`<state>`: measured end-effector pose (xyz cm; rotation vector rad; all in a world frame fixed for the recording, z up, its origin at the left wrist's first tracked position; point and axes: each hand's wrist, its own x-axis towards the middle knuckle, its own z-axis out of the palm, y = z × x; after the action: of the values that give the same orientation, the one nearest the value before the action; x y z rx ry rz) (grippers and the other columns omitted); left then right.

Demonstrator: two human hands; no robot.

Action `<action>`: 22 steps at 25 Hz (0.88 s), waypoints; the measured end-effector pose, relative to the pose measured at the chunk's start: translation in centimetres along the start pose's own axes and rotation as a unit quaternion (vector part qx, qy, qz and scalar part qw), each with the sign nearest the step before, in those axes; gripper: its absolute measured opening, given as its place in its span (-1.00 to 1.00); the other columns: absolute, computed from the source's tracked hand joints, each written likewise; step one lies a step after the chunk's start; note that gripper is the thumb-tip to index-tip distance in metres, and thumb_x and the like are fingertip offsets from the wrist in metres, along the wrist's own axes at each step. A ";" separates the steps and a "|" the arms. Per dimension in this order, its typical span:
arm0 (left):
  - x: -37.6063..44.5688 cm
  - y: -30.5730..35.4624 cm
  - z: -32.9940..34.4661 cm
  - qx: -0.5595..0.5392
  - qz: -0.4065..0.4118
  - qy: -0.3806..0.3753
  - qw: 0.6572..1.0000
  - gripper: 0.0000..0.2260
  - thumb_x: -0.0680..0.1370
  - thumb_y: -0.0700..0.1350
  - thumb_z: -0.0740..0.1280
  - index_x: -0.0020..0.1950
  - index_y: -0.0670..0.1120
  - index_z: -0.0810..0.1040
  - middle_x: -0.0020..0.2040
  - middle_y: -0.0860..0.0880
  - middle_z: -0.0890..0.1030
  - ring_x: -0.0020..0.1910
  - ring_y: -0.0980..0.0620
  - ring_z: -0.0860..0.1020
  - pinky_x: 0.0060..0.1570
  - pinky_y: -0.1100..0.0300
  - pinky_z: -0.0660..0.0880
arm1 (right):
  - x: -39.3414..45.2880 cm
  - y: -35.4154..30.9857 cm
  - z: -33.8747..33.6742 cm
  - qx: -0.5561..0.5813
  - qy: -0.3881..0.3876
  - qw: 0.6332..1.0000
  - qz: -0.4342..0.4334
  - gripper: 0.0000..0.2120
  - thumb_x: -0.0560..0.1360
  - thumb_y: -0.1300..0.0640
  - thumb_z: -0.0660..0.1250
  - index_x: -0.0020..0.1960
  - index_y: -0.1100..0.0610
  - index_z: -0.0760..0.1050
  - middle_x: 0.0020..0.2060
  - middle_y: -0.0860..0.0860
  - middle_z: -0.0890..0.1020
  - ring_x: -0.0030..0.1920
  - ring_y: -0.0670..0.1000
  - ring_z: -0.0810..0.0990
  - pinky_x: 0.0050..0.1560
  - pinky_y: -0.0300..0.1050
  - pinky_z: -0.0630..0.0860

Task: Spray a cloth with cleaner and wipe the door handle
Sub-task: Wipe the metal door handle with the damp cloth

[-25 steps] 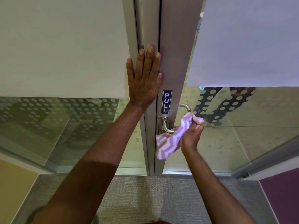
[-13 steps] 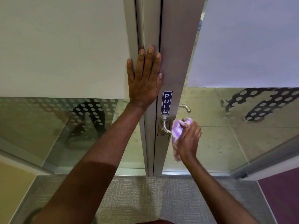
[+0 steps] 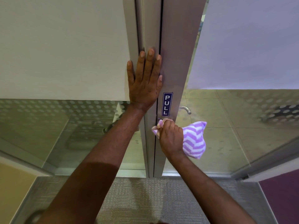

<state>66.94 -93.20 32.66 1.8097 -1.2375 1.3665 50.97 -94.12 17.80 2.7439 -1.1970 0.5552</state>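
Two hands [image 3: 144, 81], one cloth [image 3: 193, 139], one handle [image 3: 186, 109].

So the door frame [image 3: 176, 46] runs top to bottom through the middle of the frame. The left hand [image 3: 144, 83] lies flat on it just left of centre, fingers pointing up. Right next to that wrist, on the frame, sits the PULL sign [image 3: 167, 104]. Directly below the sign is the right hand [image 3: 171, 139], with the cloth [image 3: 195, 139] sticking out to its right and a bit past its fingers on the left. A handle [image 3: 186, 109] shows behind the glass [image 3: 234, 126], right of the sign and above the cloth. Carpet [image 3: 145, 199] fills the bottom centre.
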 end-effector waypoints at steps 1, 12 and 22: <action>0.0 0.0 -0.1 -0.001 -0.001 0.001 1.000 -0.55 0.74 0.01 0.13 0.60 -0.13 0.25 0.54 -0.20 0.47 0.56 -0.20 0.27 0.56 -0.28 0.13 | 0.5 0.3 -0.2 0.004 -0.008 1.000 -0.011 -0.78 0.66 0.12 0.13 0.23 0.19 0.43 -0.03 0.12 0.56 -0.11 0.11 0.59 -0.16 0.01 0.49; 0.0 0.1 -0.3 -0.004 0.002 -0.005 1.000 -0.56 0.74 0.02 0.12 0.59 -0.13 0.25 0.53 -0.20 0.48 0.56 -0.19 0.27 0.54 -0.29 0.18 | -2.8 9.1 2.1 0.055 0.068 0.991 -0.097 -0.67 0.66 -0.14 0.10 0.18 0.09 0.43 0.05 0.05 0.54 0.08 0.14 0.48 0.39 0.14 0.34; 0.0 -0.1 -0.1 0.002 0.004 -0.006 1.000 -0.55 0.74 0.02 0.15 0.59 -0.13 0.26 0.53 -0.19 0.48 0.55 -0.19 0.27 0.54 -0.29 0.17 | -2.1 7.3 1.3 0.236 0.118 0.961 0.083 -0.81 0.72 0.09 0.07 0.08 0.15 0.41 0.07 0.06 0.47 0.08 0.11 0.42 0.11 0.06 0.43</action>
<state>66.96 -93.12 32.67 1.8189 -1.2497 1.3650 44.75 -98.05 15.40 2.8306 -1.3872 1.3015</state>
